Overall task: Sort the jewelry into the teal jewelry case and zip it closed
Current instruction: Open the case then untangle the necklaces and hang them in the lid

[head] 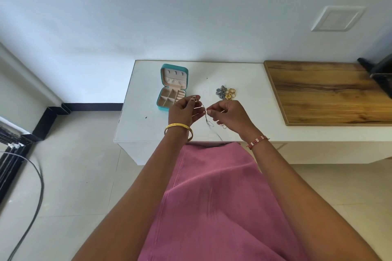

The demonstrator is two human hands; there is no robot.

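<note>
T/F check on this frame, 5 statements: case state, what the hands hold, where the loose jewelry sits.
1. The teal zip-around jewelry case lies open on the white table. True.
2. Both hands, left hand and right hand, pinch a thin silver chain between them. True.
3. The small pile of grey and gold jewelry pieces sits inside the case. False: it lies on the table, to the right of the case.
4. The case rests on the brown wooden board. False: it is on the white surface, left of the board.
5. The solid gold bangle is on the right wrist. False: it is on the left wrist.
</note>
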